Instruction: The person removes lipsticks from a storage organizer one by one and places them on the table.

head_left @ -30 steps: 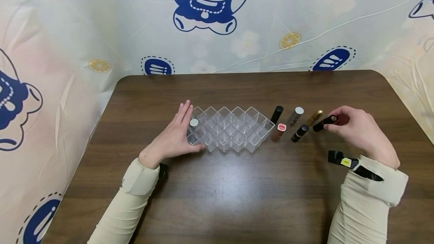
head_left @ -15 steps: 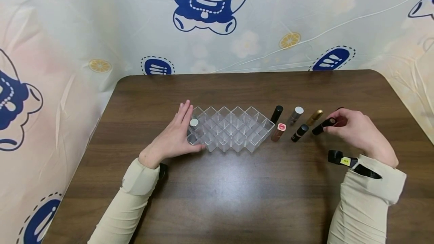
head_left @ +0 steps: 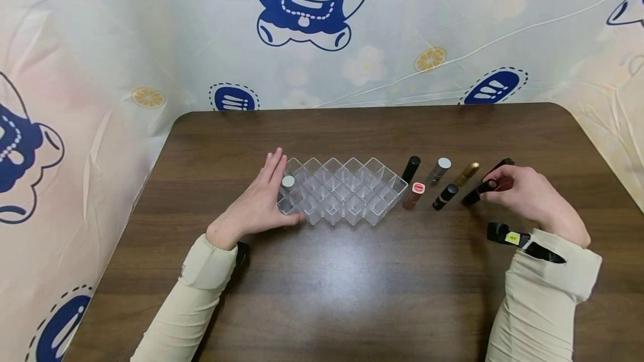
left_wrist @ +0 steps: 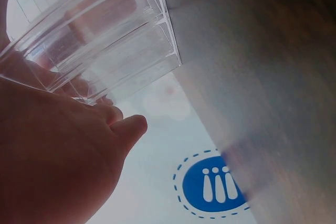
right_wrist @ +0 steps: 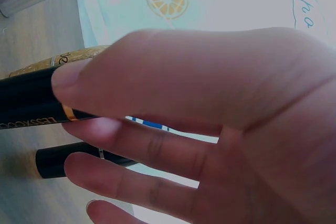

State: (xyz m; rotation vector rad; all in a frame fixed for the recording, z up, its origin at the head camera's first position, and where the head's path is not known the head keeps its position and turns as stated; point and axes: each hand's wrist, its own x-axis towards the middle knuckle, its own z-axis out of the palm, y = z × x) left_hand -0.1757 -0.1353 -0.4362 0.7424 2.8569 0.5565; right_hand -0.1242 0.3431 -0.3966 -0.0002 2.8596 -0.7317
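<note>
My left hand rests against the left end of a clear plastic organizer with diamond-shaped compartments, fingers extended along its side and thumb at the front edge. A silver-capped tube stands in a compartment beside those fingers. My right hand pinches a black cosmetic tube with a gold band between thumb and fingertips, at the right end of the loose tubes. Another black tube shows beyond the fingers in the right wrist view. A gold tube stands just left of the held one.
Between organizer and right hand stand a black tube, a brown tube with a red-and-white top, a silver tube and a black banded tube. The wooden table meets a printed curtain at the back.
My right hand has shifted very slightly, tilting the black tube a little to the left and down. Another black tube behind that hand has come into sight. My left hand has stayed put.
</note>
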